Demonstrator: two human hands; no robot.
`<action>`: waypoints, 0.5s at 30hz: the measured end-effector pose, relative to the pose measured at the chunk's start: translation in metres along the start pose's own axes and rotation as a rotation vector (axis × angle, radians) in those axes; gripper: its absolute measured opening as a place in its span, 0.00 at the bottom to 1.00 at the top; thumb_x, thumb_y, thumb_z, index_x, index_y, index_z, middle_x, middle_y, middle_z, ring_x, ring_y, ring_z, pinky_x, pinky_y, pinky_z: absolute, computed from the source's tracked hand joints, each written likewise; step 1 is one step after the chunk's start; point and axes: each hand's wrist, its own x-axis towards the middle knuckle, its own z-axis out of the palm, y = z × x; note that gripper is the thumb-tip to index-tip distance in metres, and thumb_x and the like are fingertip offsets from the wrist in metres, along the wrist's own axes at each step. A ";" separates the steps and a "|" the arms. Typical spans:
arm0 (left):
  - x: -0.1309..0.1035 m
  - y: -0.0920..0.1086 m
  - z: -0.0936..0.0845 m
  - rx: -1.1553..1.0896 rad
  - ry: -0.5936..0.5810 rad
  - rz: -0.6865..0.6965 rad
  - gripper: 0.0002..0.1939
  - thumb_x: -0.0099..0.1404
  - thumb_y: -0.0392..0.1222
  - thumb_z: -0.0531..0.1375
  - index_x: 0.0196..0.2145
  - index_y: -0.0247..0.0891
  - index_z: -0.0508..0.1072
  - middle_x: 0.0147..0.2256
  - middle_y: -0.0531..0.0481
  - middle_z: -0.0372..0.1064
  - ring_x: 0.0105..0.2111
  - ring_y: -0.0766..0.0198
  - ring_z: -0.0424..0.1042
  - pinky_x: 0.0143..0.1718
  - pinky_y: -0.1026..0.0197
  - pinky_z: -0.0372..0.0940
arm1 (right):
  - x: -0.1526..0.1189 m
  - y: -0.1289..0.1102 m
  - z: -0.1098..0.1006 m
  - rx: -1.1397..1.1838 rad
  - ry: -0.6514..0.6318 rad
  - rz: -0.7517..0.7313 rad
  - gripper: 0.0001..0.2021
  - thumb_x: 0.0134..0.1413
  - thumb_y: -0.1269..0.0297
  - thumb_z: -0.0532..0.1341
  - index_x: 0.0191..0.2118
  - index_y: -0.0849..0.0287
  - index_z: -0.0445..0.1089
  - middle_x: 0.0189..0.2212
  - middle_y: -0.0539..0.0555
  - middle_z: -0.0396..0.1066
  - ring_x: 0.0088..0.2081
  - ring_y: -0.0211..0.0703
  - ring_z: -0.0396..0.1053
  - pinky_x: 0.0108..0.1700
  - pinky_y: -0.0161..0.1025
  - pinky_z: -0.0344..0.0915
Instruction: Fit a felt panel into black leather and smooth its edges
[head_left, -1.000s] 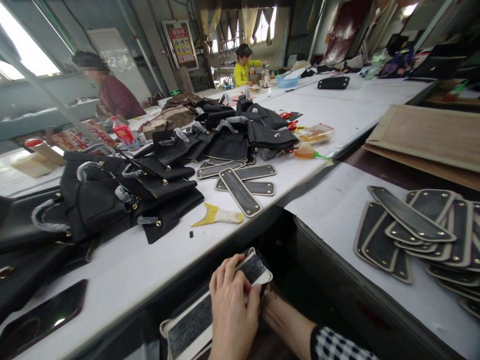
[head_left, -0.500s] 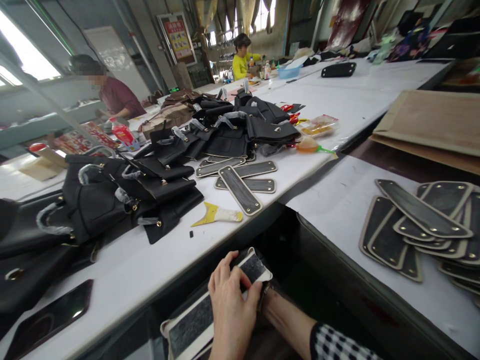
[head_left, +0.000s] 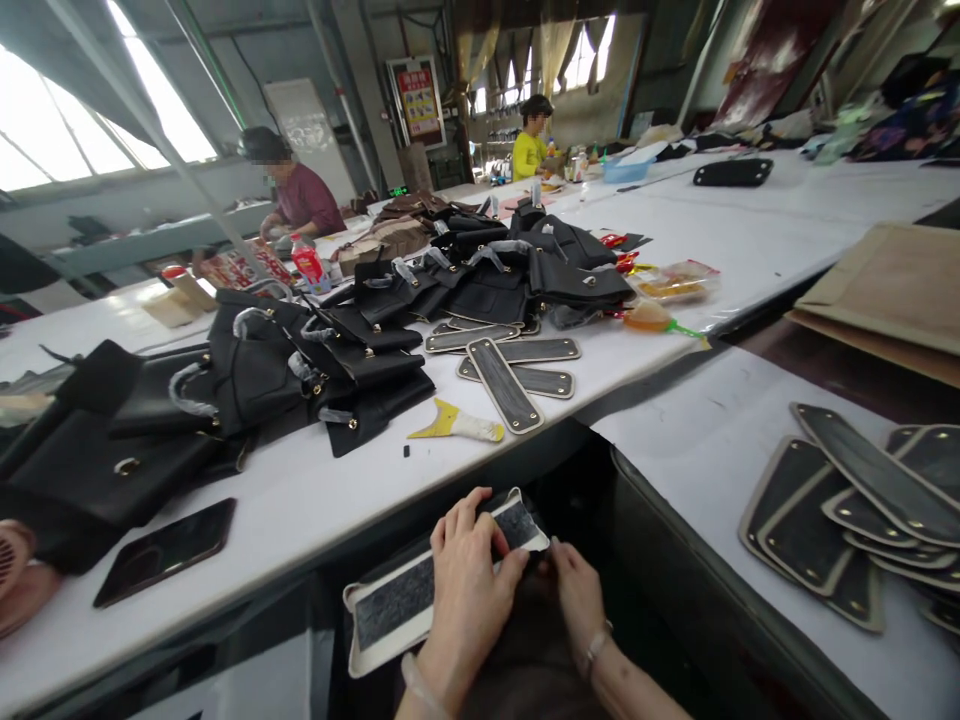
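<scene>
Here, left fingers (head_left: 466, 514) clamped on pale-edged panel (head_left: 394, 608), right fingers (head_left: 566, 562) by its corner, grip unclear, table edge (head_left: 360, 538) beyond.

Below the near edge of the table (head_left: 300, 505), the left hand (head_left: 474, 580) is holding a pale-edged strip (head_left: 397, 603); the right hand (head_left: 579, 595) is resting with bent fingers at its right end. A phone (head_left: 169, 552) and a yellow-and-white piece (head_left: 454, 422) are lying near that edge, black bags (head_left: 259, 365) sprawling behind.
</scene>
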 end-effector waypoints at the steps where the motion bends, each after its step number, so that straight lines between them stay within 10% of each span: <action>1: -0.001 0.001 -0.001 -0.002 0.014 0.010 0.06 0.57 0.37 0.63 0.26 0.40 0.68 0.58 0.45 0.63 0.60 0.52 0.59 0.57 0.44 0.51 | -0.006 -0.004 -0.016 -0.028 -0.027 -0.061 0.24 0.57 0.43 0.59 0.29 0.62 0.73 0.24 0.51 0.70 0.27 0.43 0.70 0.28 0.38 0.69; 7: -0.011 0.002 -0.004 -0.002 0.113 0.061 0.05 0.57 0.34 0.63 0.28 0.40 0.69 0.57 0.44 0.65 0.60 0.52 0.59 0.60 0.42 0.48 | -0.040 -0.037 -0.056 -0.493 -0.201 -1.067 0.19 0.65 0.71 0.52 0.60 0.58 0.65 0.57 0.57 0.65 0.58 0.48 0.63 0.58 0.42 0.63; 15: -0.032 -0.003 -0.003 -0.065 0.270 0.042 0.06 0.61 0.31 0.61 0.29 0.42 0.71 0.46 0.52 0.70 0.50 0.56 0.66 0.55 0.47 0.50 | -0.044 -0.032 -0.028 -0.918 -0.081 -1.348 0.27 0.66 0.70 0.52 0.67 0.69 0.50 0.59 0.64 0.62 0.61 0.58 0.57 0.61 0.54 0.54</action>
